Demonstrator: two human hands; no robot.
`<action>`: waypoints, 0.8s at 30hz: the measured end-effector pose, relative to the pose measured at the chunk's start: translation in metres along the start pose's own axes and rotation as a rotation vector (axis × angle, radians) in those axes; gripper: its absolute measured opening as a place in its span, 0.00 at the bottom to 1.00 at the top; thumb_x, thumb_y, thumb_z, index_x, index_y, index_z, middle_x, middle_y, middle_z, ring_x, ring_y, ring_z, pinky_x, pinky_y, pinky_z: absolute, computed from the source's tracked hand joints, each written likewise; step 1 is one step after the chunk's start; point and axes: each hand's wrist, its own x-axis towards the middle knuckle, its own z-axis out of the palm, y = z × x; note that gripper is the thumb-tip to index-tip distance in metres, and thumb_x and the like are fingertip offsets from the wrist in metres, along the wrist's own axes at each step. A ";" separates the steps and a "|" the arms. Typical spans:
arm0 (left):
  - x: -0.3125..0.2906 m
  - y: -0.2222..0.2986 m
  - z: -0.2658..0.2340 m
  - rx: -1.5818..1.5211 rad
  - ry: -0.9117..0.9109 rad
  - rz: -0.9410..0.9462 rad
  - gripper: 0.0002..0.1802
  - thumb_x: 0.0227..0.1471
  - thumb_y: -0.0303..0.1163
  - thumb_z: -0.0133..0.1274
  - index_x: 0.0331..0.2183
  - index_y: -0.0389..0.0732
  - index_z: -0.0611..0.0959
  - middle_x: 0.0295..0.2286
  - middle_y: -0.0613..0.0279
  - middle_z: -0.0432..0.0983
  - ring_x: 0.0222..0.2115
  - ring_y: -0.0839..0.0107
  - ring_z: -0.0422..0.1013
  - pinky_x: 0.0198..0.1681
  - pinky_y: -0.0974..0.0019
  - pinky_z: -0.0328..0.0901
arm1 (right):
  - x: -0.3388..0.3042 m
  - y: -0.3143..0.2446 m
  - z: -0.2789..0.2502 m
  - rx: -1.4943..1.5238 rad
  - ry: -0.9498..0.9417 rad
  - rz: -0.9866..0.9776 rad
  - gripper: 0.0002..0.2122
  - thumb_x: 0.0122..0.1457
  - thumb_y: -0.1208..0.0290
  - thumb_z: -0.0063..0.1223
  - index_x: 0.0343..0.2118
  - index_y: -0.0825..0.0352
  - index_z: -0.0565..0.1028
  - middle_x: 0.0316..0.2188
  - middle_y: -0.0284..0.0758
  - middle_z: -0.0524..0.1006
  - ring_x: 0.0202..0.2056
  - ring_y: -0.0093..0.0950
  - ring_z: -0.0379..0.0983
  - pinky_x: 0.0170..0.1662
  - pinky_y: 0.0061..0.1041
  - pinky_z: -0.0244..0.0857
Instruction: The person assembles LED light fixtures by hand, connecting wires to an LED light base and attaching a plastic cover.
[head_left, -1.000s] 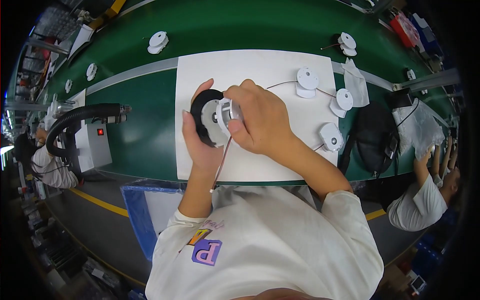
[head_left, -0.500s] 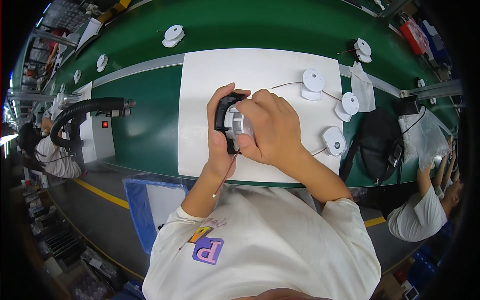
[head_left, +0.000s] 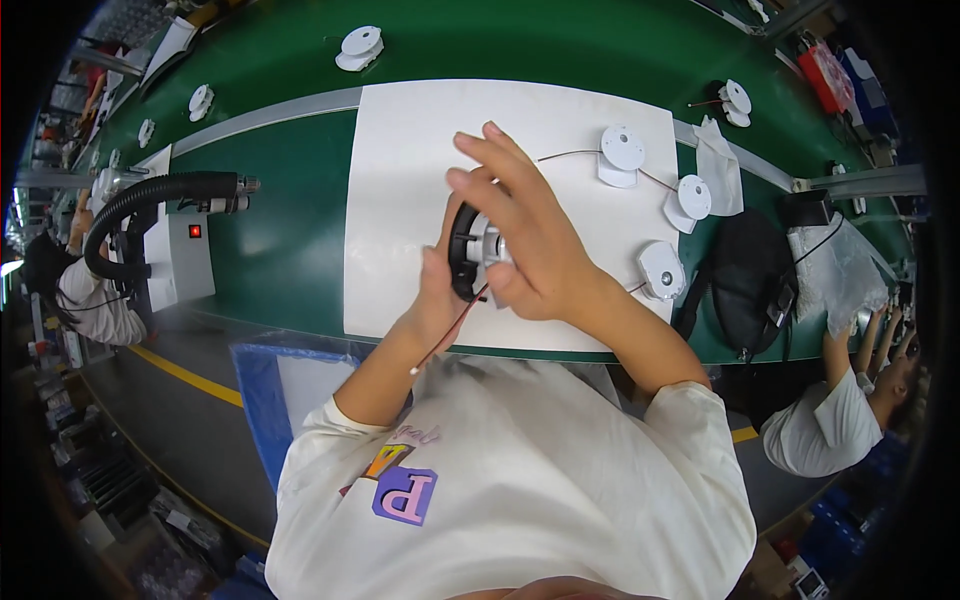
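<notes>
My left hand (head_left: 433, 285) is closed round a black curved housing (head_left: 461, 255), held upright over the white sheet (head_left: 400, 200). A white round part (head_left: 490, 245) sits against the housing's right side, mostly behind my right hand (head_left: 540, 235). The right hand's fingers stretch out past the far edge of the parts. Its thumb touches the near side of the white part. A thin reddish-brown wire (head_left: 450, 332) with a small white plug hangs down over my left wrist.
Several white spool-shaped parts with wires stand around, one (head_left: 623, 150) on the sheet's right side. A black bag (head_left: 748, 285) and a clear plastic bag (head_left: 840, 265) lie right. A black flexible hose (head_left: 150, 195) arches left. A blue bin (head_left: 262, 400) is below; co-workers sit both sides.
My right hand's fingers have straightened and lifted away from their curled grip. The black housing has turned and sits slightly lower in view of the palm. The whole view has shifted a little.
</notes>
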 end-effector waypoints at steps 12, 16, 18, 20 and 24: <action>0.025 -0.039 0.007 0.008 0.090 0.026 0.41 0.63 0.61 0.29 0.66 0.43 0.52 0.61 0.61 0.56 0.61 0.68 0.55 0.63 0.63 0.50 | -0.024 0.020 -0.006 -0.200 0.205 0.090 0.25 0.65 0.52 0.36 0.56 0.64 0.70 0.57 0.54 0.64 0.44 0.43 0.70 0.54 0.44 0.59; 0.044 -0.051 0.007 -0.190 0.235 -0.113 0.30 0.66 0.49 0.33 0.64 0.46 0.60 0.56 0.63 0.64 0.58 0.71 0.59 0.60 0.65 0.53 | -0.012 -0.002 -0.034 -0.703 -0.148 0.306 0.25 0.61 0.51 0.42 0.60 0.54 0.67 0.40 0.44 0.73 0.36 0.35 0.68 0.45 0.38 0.53; 0.052 -0.053 0.007 -0.329 0.275 -0.117 0.29 0.65 0.49 0.35 0.62 0.47 0.65 0.54 0.63 0.66 0.57 0.70 0.60 0.59 0.62 0.56 | -0.013 0.005 -0.038 -0.742 -0.283 0.369 0.25 0.61 0.53 0.44 0.61 0.53 0.65 0.26 0.35 0.73 0.31 0.31 0.68 0.36 0.34 0.51; 0.055 -0.054 0.006 -0.429 0.268 -0.150 0.28 0.65 0.49 0.35 0.61 0.48 0.65 0.54 0.63 0.66 0.57 0.69 0.60 0.59 0.59 0.57 | -0.009 0.017 -0.040 -0.680 -0.283 0.371 0.25 0.60 0.55 0.45 0.61 0.53 0.65 0.26 0.35 0.73 0.30 0.33 0.69 0.36 0.34 0.51; 0.048 -0.059 -0.009 -0.395 0.255 -0.173 0.27 0.64 0.49 0.36 0.59 0.47 0.66 0.54 0.54 0.64 0.55 0.59 0.64 0.56 0.50 0.62 | 0.016 0.090 -0.062 -0.896 -0.299 0.301 0.24 0.62 0.54 0.46 0.61 0.50 0.63 0.27 0.38 0.77 0.31 0.35 0.74 0.35 0.37 0.54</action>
